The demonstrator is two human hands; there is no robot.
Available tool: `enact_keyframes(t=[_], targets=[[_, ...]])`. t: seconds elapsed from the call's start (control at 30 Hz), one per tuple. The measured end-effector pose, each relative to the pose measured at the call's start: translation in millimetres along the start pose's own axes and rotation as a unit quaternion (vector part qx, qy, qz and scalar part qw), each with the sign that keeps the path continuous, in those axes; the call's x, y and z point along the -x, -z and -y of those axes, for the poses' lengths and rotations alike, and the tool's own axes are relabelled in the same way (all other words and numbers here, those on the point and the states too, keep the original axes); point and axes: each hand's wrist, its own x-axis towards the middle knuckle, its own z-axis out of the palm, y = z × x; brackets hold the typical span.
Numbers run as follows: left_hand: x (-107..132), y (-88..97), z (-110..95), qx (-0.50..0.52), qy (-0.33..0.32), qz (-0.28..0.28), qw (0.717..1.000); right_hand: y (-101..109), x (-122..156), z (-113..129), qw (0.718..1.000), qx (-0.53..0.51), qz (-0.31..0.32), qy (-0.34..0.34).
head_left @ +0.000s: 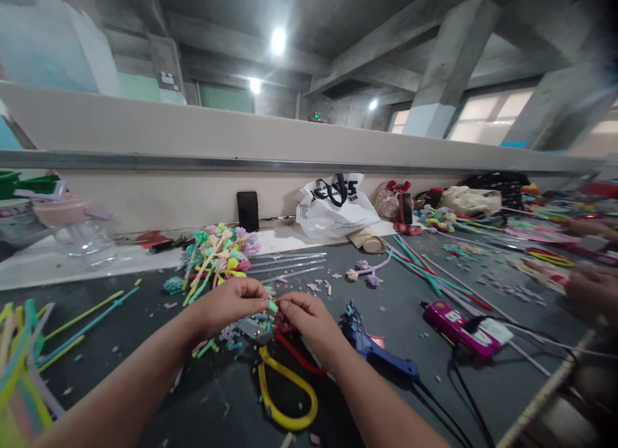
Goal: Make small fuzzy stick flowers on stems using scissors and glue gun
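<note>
Pale green piece point(273, 306) sits between both hands' fingertips, above the dark table point(217, 396). The left hand point(236, 301) pinches it, thumb against forefinger; the right hand point(305, 318) curls its fingers nearly closed at the other end, their hold unclear. Behind, a white bag point(333, 216) and, far left, a clear pink-topped bottle point(70, 211); their contents are indistinct.

Open to the right, crowded in front.
I see a passage over the dark tabletop point(403, 327) between the glue gun point(374, 349) and the magenta power strip point(441, 319), though cables point(464, 387) cross its near end. Scissors point(263, 358) obstruct below both hands; pipe-cleaner flowers point(219, 252) block beyond the left hand point(229, 304).
</note>
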Motion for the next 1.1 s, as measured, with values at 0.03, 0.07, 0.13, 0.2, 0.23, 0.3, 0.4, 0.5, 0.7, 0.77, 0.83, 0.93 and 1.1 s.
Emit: enact_keyframes(t=[0.03,0.07,0.13,0.2,0.23,0.3,0.4,0.5,0.7,0.77,0.83,0.93,1.1], targets=[[-0.5,-0.5,0.6,-0.004,0.006,0.001,1.000,-0.9,1.3,0.4,0.998,0.050,-0.005,0.022],[-1.0,-1.2,0.9,-0.010,0.012,0.003,1.000,-1.8,2.7,0.7,0.992,0.115,-0.011,0.054],[-1.6,-2.7,1.3,-0.017,0.016,0.007,1.000,-2.9,4.7,0.6,0.961,0.247,-0.020,0.121],[-1.8,-3.9,1.7,-0.018,0.016,0.012,1.000,-3.1,5.3,-0.3,0.935,0.313,-0.024,0.165],[-1.8,-4.2,2.0,-0.016,0.017,0.013,1.000,-3.0,5.1,-1.1,0.930,0.321,-0.026,0.177],[-1.6,-4.2,2.8,-0.012,0.022,0.016,1.000,-2.9,4.3,-2.5,0.929,0.317,-0.034,0.188],[-1.7,-3.4,3.9,-0.017,0.023,0.021,0.999,-3.9,3.5,-3.6,0.935,0.300,-0.041,0.186],[-1.7,-3.2,2.6,-0.024,0.017,0.016,0.999,-5.9,3.9,-3.5,0.948,0.267,-0.046,0.166],[-2.2,-8.4,-0.5,0.014,0.009,-0.026,1.000,-5.5,2.8,-6.7,0.984,0.142,-0.054,0.087],[-4.0,-12.4,1.2,0.029,0.005,-0.052,0.998,-3.8,1.0,-9.0,0.989,0.110,-0.065,0.076],[-6.1,-17.5,3.0,0.039,-0.001,-0.080,0.996,-2.3,-0.7,-11.0,0.989,0.093,-0.079,0.077],[-8.2,-25.9,3.1,0.049,-0.004,-0.112,0.992,-1.3,-1.9,-12.7,0.986,0.091,-0.107,0.090],[-8.5,-38.5,3.0,0.032,-0.009,-0.166,0.986,-2.3,-0.8,-11.5,0.974,0.119,-0.153,0.115]])
